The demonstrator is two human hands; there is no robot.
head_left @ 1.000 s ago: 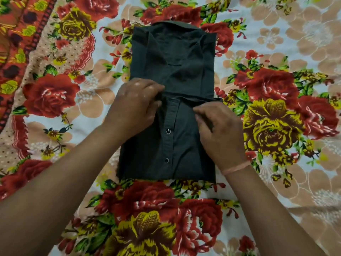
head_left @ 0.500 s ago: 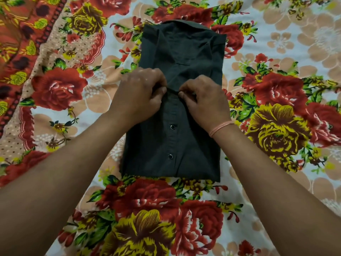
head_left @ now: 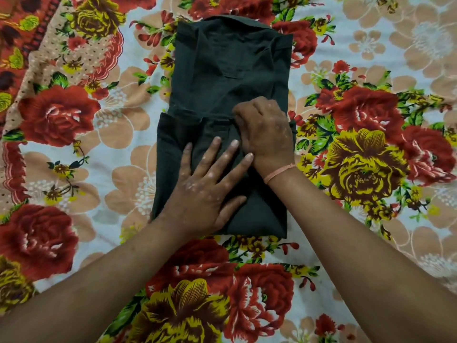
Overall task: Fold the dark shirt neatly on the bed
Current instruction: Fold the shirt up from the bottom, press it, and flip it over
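Shirt [head_left: 230, 70] on floral bedsheet [head_left: 371, 157]; left hand [head_left: 205, 191] flat, splayed; right hand [head_left: 265, 134] pinching fold.

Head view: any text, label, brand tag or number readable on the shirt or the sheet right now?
None readable.
Dark shirt: no tag, brand or size label showing; only plain fabric and a pocket seam.
Floral bedsheet: flower print only, no words or numbers.
Left hand lies flat on the shirt and right hand is bunched on the fold; whatever they cover cannot be checked.
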